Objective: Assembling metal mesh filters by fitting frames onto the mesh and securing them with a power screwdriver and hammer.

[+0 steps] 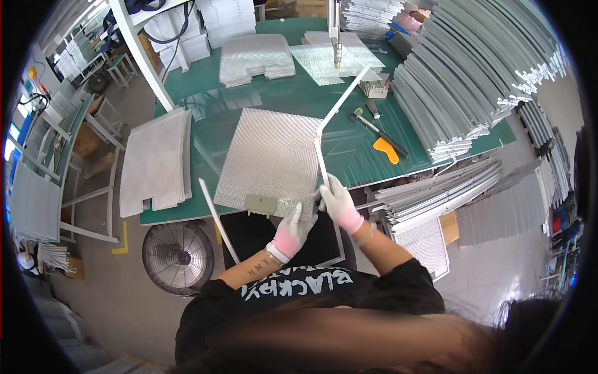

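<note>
Both my hands wear white gloves with pink cuffs. A silvery mesh panel (pixel 271 156) lies flat before me, with a grey-green plate (pixel 260 204) at its near edge. My left hand (pixel 293 229) closes on the panel's near right corner, thumb on top. My right hand (pixel 340 206) grips the near end of a white frame strip (pixel 322 161). This strip runs up the panel's right side, then bends away to the far right. Another white strip (pixel 218 218) slants past the near left corner; whether the two strips join is hidden.
On the green table (pixel 249 100) are a hammer (pixel 389 137), an orange scraper (pixel 386 151) and stacked mesh sheets (pixel 156 162). A tall pile of grey panels (pixel 461 75) stands at right. An air tool (pixel 337 53) hangs overhead. A floor fan (pixel 180 257) stands left.
</note>
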The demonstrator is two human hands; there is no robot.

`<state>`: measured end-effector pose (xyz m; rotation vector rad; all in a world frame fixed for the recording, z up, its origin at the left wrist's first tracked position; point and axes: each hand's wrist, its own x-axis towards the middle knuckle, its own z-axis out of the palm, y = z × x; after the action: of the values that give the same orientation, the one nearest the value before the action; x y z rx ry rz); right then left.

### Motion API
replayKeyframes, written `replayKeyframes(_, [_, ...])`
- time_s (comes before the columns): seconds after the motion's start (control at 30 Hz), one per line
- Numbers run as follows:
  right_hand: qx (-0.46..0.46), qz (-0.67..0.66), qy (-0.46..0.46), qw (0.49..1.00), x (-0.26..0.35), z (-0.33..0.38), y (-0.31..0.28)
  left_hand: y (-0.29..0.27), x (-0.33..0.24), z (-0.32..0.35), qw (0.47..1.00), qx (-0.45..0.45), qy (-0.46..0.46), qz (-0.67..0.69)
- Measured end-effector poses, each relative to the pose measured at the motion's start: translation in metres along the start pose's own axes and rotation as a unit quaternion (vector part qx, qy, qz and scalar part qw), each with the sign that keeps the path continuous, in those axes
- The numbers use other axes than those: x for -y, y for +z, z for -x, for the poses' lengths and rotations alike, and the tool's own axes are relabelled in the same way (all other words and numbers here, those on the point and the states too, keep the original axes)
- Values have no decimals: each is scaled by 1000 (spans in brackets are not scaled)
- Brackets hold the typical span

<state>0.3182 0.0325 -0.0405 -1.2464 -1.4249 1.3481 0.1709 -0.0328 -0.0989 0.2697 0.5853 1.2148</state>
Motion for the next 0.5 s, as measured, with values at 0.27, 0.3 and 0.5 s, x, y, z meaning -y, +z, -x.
replayKeyframes(0.27, [58,-216,-20,975,-22,13,26,19,-51,-91,993,60,78,64])
replayKeyframes(0.3, [70,-263,-8,962,-19,9,29,6,-52,-108,991,65,82,79])
replayKeyframes(0.5, [62,-294,-1,954,-18,3,32,7,-59,-130,987,38,157,5])
